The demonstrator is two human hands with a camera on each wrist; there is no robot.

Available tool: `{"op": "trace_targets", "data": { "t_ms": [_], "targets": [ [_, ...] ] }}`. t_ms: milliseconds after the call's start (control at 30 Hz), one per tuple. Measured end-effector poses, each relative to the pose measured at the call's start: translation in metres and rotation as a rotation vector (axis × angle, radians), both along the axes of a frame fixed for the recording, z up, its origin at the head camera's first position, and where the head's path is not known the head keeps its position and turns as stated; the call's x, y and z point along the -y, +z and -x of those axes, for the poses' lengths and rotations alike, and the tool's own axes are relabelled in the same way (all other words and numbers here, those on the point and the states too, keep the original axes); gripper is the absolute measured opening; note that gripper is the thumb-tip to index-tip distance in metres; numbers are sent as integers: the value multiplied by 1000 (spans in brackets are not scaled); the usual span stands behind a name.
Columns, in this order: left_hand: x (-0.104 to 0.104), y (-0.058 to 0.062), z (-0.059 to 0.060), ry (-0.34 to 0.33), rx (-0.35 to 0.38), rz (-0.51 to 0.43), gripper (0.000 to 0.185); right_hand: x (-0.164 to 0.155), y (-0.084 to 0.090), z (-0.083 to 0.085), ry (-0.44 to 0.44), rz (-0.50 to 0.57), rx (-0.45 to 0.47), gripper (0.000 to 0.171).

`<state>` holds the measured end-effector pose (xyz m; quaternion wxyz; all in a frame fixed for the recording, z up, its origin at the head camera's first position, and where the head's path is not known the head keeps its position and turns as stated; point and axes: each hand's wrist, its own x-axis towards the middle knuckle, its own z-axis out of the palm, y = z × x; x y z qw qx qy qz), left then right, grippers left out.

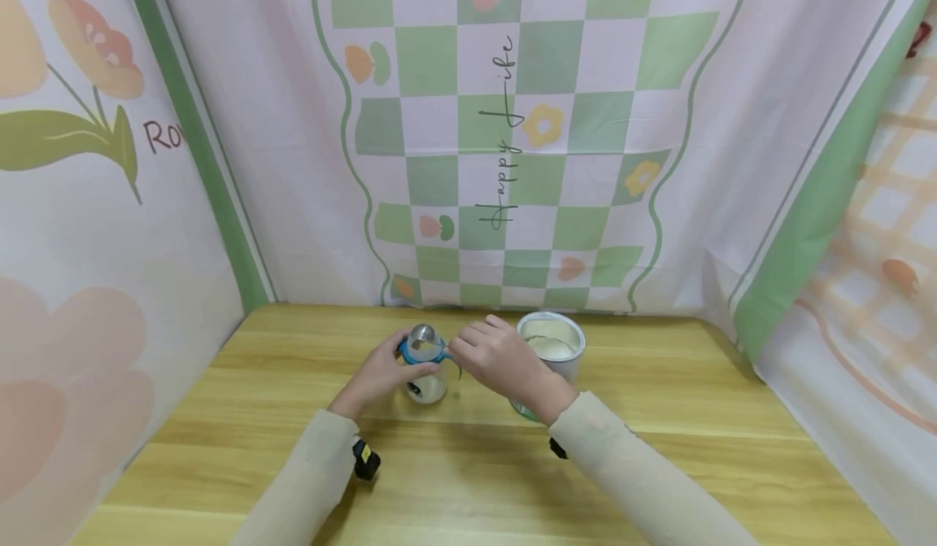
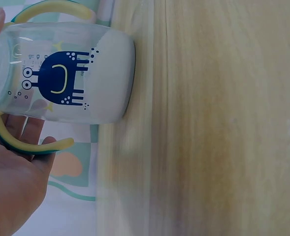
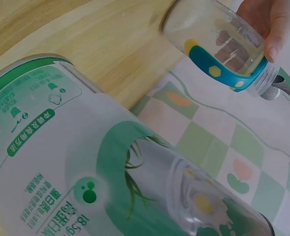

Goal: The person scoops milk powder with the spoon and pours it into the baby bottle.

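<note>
Left hand curls round the clear baby bottle, which stands upright on the worktop. Right hand pinches a metal spoon right over the bottle mouth. Open powder tin sits just behind the right hand.

Cream long sleeves; small black wrist cameras strapped beneath.

**Three views on one bottle**

The head view looks forward and down over the bench from some way back. The left wrist view, rolled sideways, sits close against the bottle. The right wrist view looks past the tin close up; all three share the bottle.
</note>
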<state>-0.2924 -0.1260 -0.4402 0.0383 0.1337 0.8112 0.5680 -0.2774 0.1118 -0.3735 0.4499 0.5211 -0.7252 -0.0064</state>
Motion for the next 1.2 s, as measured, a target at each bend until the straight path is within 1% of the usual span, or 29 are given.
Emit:
{"op": "trace_targets", "data": {
  "t_ms": [133,233,367,567,700,833,900,1033,1133,1200],
  "targets": [
    [0,0,0,0,4,3,76,-2,0,1,3,14,-15,20],
    [-1,0,0,1,4,4,77,-3,0,1,-5,10,-5,17],
    [-1,0,0,8,10,8,78,-3,0,0,-20,30,51,10],
    [-1,-1,1,29,19,26,82,-2,0,0,-37,105,134,11],
    [-1,-1,1,29,19,24,85,-1,2,-1,-55,125,172,11],
    [-1,-1,1,25,15,23,83,-2,1,0,-55,153,218,9],
    [-1,-1,1,23,10,22,82,-3,1,1,-41,184,257,7],
    [-1,-1,1,25,8,20,79,-5,2,1,-11,271,373,6],
    [-1,-1,2,27,11,19,80,-6,2,1,-25,331,468,8],
    [-1,-1,2,27,11,19,82,-7,3,2,-32,368,511,8]
  ]
}}
